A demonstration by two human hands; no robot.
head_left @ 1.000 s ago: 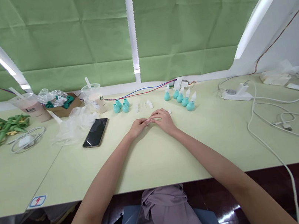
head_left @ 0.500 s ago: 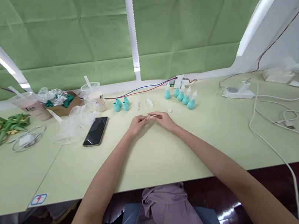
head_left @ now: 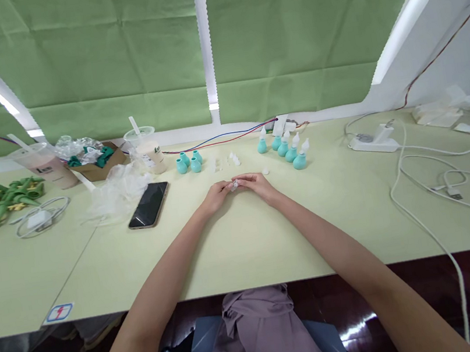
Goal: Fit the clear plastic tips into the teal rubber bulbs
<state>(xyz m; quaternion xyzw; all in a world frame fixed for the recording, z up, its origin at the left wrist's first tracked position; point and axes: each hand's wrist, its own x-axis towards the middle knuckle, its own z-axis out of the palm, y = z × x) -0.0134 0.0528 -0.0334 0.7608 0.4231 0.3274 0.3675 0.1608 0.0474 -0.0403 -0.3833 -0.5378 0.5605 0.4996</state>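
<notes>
My left hand (head_left: 217, 196) and my right hand (head_left: 258, 185) meet over the middle of the table, fingertips closed on a small clear plastic piece (head_left: 235, 185). Its exact shape is partly hidden by the fingers. Behind the hands lie several small clear and white plastic parts (head_left: 235, 159). To their left stand several turquoise rubber bulbs (head_left: 195, 165) with open necks. At the right, several turquoise bulbs with clear pointed nozzles (head_left: 299, 158) stand upright in a loose row. A small white round part (head_left: 265, 171) lies just beyond my right hand.
A black phone (head_left: 149, 205) lies left of my arms, beside a crumpled plastic bag (head_left: 114, 194). Two drink cups (head_left: 150, 153) and a cardboard box (head_left: 104, 169) stand behind. Green plastic parts (head_left: 4, 201) are heaped far left. A power strip (head_left: 374, 143) and white cables (head_left: 401, 198) lie right.
The small clear piece has turned between my fingertips and shows more plainly. Both hands stay nearly in place; the view has shifted slightly.
</notes>
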